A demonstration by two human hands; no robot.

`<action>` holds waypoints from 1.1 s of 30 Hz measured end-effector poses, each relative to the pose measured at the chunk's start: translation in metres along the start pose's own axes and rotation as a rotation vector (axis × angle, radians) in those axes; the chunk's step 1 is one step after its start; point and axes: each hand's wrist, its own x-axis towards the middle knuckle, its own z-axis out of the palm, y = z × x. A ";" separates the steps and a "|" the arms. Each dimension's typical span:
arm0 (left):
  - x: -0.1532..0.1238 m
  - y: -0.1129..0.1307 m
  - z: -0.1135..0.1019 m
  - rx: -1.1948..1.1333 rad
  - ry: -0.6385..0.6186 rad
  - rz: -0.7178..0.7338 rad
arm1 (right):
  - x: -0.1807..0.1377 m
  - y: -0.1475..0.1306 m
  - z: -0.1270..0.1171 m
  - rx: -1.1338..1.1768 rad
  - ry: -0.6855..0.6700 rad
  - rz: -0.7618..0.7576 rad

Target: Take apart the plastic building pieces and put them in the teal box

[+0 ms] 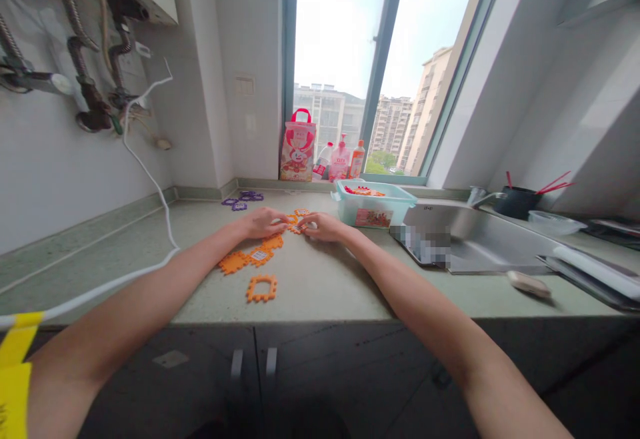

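On the counter, my left hand (266,223) and my right hand (324,227) come close together over a small cluster of orange interlocking tiles (301,213). The fingers of each hand are pinched at the edges of these tiles, left hand on the left side, right hand on the right. Just below my left hand lies a joined strip of orange notched tiles (235,262), one with a printed white patch. Nearer the front edge sits a single orange square frame tile (261,288) with a hollow middle. Several purple tiles (243,200) rest farther back at the left.
A light-blue plastic bin (354,210) with red and orange pieces inside stands at the back right, beside the steel sink (480,239). A pink bag (299,152) and several bottles line the windowsill. A white hose (150,266) crosses the counter's left side. Soap (529,284) lies at the sink's front.
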 end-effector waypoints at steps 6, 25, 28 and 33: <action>0.000 -0.006 0.000 -0.010 0.023 -0.050 | -0.001 0.009 -0.001 -0.035 -0.004 0.134; -0.004 -0.024 -0.006 0.100 -0.017 -0.218 | -0.004 0.005 -0.003 -0.089 0.036 0.175; -0.004 -0.027 -0.005 0.082 -0.024 -0.221 | -0.006 0.002 -0.006 -0.128 0.089 0.226; -0.005 -0.028 -0.005 0.084 -0.016 -0.226 | -0.006 -0.007 -0.009 -0.163 0.254 0.199</action>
